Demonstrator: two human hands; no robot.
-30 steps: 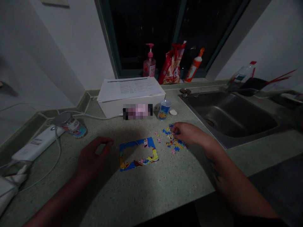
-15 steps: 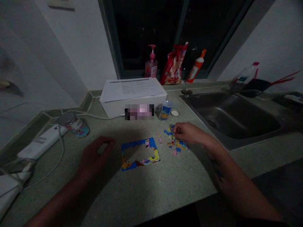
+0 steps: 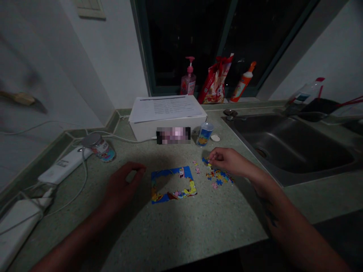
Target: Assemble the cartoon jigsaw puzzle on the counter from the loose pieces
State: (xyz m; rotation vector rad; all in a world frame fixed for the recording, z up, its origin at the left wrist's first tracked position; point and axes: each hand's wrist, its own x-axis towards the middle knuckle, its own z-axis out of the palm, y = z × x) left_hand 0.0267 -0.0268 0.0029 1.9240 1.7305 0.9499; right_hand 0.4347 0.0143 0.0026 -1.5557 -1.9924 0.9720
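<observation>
A partly built jigsaw puzzle [image 3: 159,172] lies flat on the counter, its blue and yellow border joined around an open middle. My left hand [image 3: 126,183] is just left of it, thumb and fingertips brought together in a loop with nothing visible in them. Loose puzzle pieces [image 3: 219,178] lie heaped to the right of the border. At the heap's upper left, my right hand [image 3: 227,160] has its fingers pinched low over the pieces, beside some blue ones; its fingertips hide what they grip. Between border and heap are a few pink pieces [image 3: 197,170].
Behind the pieces stand a blue canister [image 3: 204,135] and its lid [image 3: 215,138]. A white box [image 3: 170,122] with a blurred device in front is further back. Right is a sink [image 3: 295,143]; left are a jar [image 3: 103,149], a power strip [image 3: 65,164] and cables.
The view has turned slightly left, shifting everything rightward in the picture. My right hand has moved a little left relative to the heap. My left hand keeps its pose.
</observation>
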